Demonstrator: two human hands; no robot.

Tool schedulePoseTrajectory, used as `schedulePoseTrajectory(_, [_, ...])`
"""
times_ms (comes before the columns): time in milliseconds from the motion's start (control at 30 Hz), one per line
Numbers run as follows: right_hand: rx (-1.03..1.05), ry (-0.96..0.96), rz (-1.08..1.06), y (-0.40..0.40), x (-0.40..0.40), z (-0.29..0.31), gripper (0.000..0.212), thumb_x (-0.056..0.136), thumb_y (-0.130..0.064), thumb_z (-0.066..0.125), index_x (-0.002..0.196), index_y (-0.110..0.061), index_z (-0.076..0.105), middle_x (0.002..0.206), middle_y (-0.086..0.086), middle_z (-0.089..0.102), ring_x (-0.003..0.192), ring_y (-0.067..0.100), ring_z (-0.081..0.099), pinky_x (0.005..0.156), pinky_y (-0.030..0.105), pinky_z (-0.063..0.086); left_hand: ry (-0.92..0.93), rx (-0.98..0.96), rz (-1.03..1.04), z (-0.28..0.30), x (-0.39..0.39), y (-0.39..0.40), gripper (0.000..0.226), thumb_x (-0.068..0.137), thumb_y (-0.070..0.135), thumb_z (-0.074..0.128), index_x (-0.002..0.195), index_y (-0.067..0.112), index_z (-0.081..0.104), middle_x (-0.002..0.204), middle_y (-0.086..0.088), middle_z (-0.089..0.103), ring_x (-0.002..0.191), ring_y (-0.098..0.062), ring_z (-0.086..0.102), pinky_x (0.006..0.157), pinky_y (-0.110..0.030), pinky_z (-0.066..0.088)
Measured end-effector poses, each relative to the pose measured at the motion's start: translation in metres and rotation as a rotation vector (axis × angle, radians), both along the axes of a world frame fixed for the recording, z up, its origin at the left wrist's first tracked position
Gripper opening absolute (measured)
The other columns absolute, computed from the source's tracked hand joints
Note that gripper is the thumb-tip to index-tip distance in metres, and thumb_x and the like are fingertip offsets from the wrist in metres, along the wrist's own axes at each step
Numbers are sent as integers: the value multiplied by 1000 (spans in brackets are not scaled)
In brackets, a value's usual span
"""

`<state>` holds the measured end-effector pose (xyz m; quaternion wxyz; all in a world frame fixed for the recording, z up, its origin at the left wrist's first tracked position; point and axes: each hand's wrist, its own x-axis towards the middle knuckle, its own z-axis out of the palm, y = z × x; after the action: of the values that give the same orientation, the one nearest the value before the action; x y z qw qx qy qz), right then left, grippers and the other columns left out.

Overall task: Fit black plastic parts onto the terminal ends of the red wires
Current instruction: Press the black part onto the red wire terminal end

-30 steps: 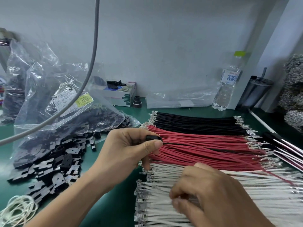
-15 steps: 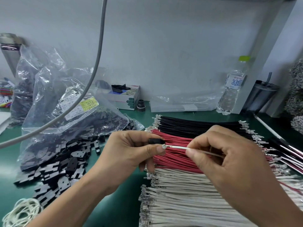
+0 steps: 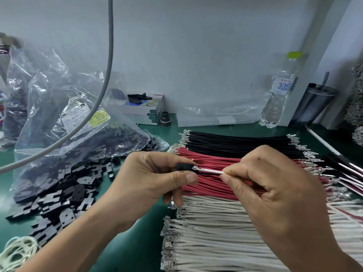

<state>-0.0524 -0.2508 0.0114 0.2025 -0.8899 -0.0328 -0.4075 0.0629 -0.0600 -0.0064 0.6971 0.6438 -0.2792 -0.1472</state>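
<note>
I see my left hand pinching a black plastic part, right hand pinching a white wire at its mouth, both above the red wires

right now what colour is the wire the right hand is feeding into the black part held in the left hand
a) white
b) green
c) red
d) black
a: the right hand pinches a white wire whose metal terminal meets the black plastic part gripped in the left hand, above the red wires.
</note>
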Motion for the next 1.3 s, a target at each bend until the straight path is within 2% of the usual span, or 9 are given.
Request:
schedulePoseTrajectory(167, [20,30,29,-1,1,-3,9,87,-33,73,79,-28,75,77,-15,59,67,10,60,52,32,49,-16,3,-16,1,-2,1,21,70,19,87,90,12,83,60,-11,70,45,-20,63,42,-22,45])
schedulePoseTrajectory(300, [352,90,182,2,8,-9,7,76,-31,80,73,-33,74,76,-10,64,72,11,63,59,10,42,-32,52,-83,-2,-6,0,23,75,23,89,95,13,83,72,-12,76,46,-17,64,42,-20,43])
schedulePoseTrajectory(333, [383,103,209,2,9,-10,5,75,-32,79,72,-33,75,76,-9,65,72,11,63,59,9,41,-31,59,-92,-3,-6,0,23,77,25,88,96,14,83,73,-11,76,46,-16,64,42,-20,43])
schedulePoseTrajectory(500, [258,131,203,-2,8,-11,5,84,-34,76,80,-31,75,80,-12,64,78,9,64,63,14,44,-34,69,-67,-2,-4,0,28,73,34,88,95,18,83,78,-12,78,45,-16,62,42,-18,39])
schedulePoseTrajectory(667, [91,85,171,5,9,-13,9,83,-27,72,76,-22,73,76,-14,58,71,7,60,59,19,44,-88,64,-92,0,-7,2,17,79,20,85,95,14,83,72,-11,76,43,-14,60,44,-13,42])
schedulePoseTrajectory(767, [92,65,181,4,8,-13,10,83,-28,73,76,-20,74,76,-13,59,69,7,60,58,22,45,-105,59,-93,4,-11,1,16,78,16,83,94,13,84,71,-14,75,41,-15,59,42,-12,42])
schedulePoseTrajectory(933, [93,2,187,4,7,-12,9,84,-26,73,77,-21,74,76,-13,59,70,8,60,58,22,44,-113,27,-90,9,-16,0,14,78,12,81,92,10,83,66,-6,74,38,-14,58,40,-12,40])
schedulePoseTrajectory(1200, [83,-19,231,4,4,-14,17,89,-30,68,77,-19,74,78,-12,60,68,8,60,56,23,44,-161,91,-117,10,-16,3,10,83,13,79,92,12,83,74,-10,75,40,-16,61,41,-13,41])
schedulePoseTrajectory(1300, [105,-39,230,0,1,-9,11,91,-27,70,84,-20,76,82,-13,62,75,8,62,62,17,45,-155,71,-125,11,-14,3,12,83,14,79,94,11,82,77,-12,76,41,-18,62,41,-13,42])
